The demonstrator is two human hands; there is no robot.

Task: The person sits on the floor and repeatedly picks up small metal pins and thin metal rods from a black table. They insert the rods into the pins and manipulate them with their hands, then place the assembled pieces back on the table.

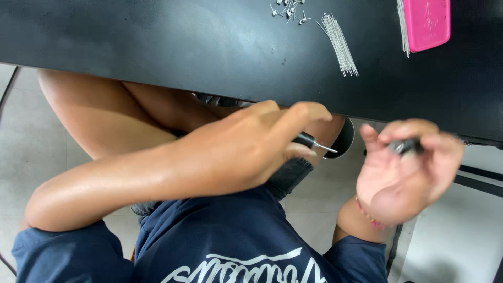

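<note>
The small screwdriver (309, 141) is sitting in the left hand (251, 147), below the near edge of the black surface (157, 47) and over the person's lap. Only its dark collar and thin metal tip are showing, the tip poking out to the right past the curled fingers; the rest of the handle is hiding inside the fist. That grip is clamping firmly around the tool, knuckles turned up toward the camera.

Just to the right, with a small gap between, the right hand (406, 167) is holding a small dark part (406, 145) pinched between thumb and fingertips, palm facing left toward the screwdriver tip. The hand is blurring, so the part's shape is not clear enough to name further. A thin pink bracelet (369, 216) is circling that wrist.

Behind the screwdriver tip, a dark round object (343, 141) is peeking out from under the surface edge; what it is I cannot tell.

The person is sitting with bare knees (105, 115) tucked under the surface, wearing a navy shirt (230, 246) with white print.

Farther off, on the surface, a bundle of thin metal pins (339, 44) is lying fanned out at a slant, and to its left at the far edge a small heap of tiny metal pieces (288, 10) is scattering loosely. At the far right a pink tray (428, 23) is resting with more thin pins (403, 29) along its left side. Pale floor tiles (31, 147) are showing below.
</note>
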